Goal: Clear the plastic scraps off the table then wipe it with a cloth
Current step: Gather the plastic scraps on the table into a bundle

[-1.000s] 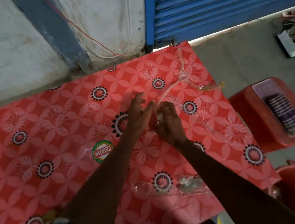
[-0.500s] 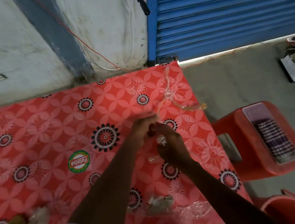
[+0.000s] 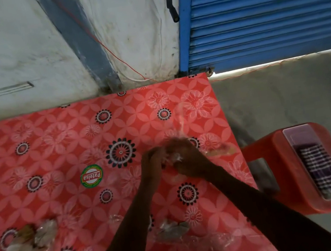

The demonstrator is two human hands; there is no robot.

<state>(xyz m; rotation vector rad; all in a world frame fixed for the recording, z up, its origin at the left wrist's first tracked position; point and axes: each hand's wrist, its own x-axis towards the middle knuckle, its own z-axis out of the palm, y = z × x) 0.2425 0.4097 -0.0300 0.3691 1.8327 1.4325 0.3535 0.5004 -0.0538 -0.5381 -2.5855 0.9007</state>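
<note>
Plastic scraps bunched between both closed hands, left and right, more scraps on the red table.

2 hands are seen, the left hand and the right hand. 1 counter, 1 red stool, 1 checked cloth and 1 round sticker are counted. About 3 clumps of plastic scraps are counted lying loose.

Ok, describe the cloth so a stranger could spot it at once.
Start at the red flowered table. Off its right edge stands a red plastic stool. The folded cloth lies on its seat: dark purple with white check lines, the only fabric among plastic things.
</note>
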